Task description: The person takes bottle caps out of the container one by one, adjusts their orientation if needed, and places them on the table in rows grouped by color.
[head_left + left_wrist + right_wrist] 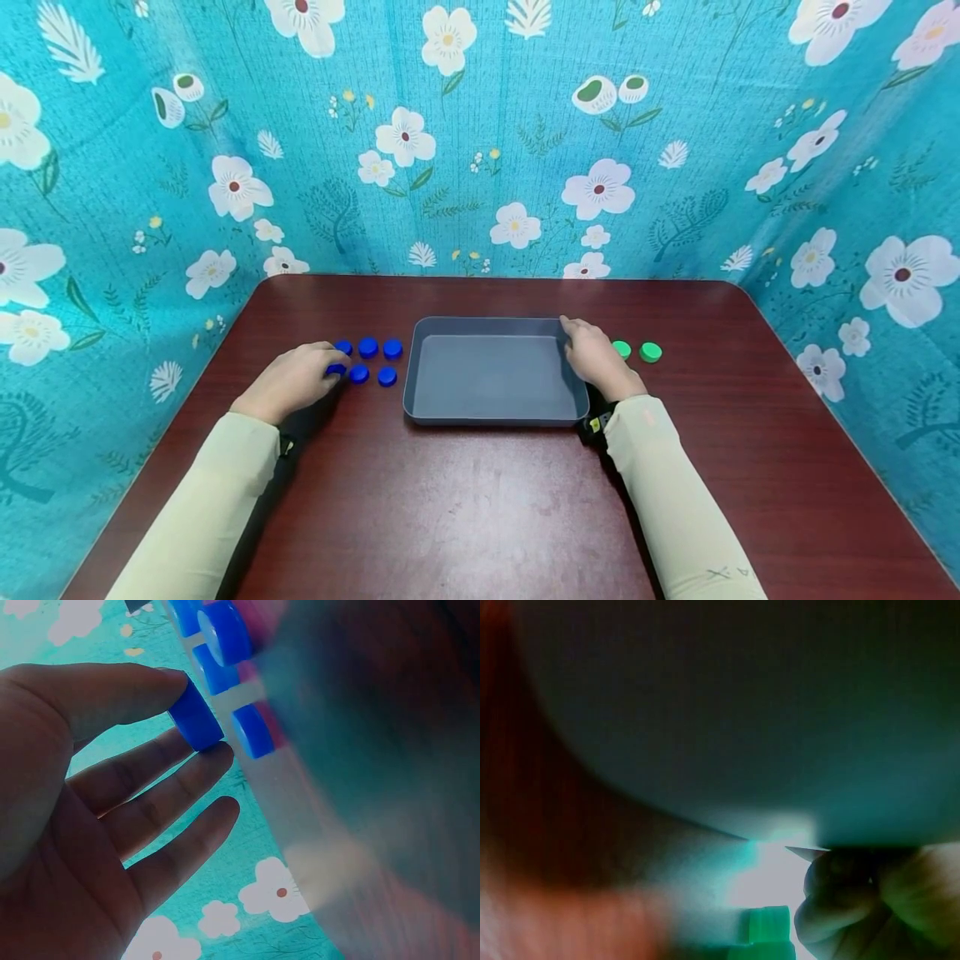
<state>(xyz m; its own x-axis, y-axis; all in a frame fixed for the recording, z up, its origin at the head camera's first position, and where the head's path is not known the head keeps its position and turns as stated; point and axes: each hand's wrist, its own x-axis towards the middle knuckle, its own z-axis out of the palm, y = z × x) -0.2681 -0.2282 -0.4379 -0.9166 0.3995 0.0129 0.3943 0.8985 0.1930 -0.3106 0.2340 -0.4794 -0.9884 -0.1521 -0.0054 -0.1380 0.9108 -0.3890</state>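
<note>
My left hand (296, 379) pinches a blue bottle cap (196, 718) between thumb and fingers, at the near-left end of a cluster of caps. Its other fingers are spread apart in the left wrist view. Several more blue caps (367, 347) sit in two rows between this hand and a shallow grey tray (495, 421). At the tray's right side, my right hand (596, 354) holds the rim, index finger toward the far corner. Curled fingers (840, 907) show beside the tray wall in the right wrist view. The tray is bare inside.
Right of the right hand lie green caps (650, 352), one partly hidden behind the hand. Everything stands on a dark red-brown table (480, 508). A teal flowered cloth (480, 167) hangs along the table's back and sides.
</note>
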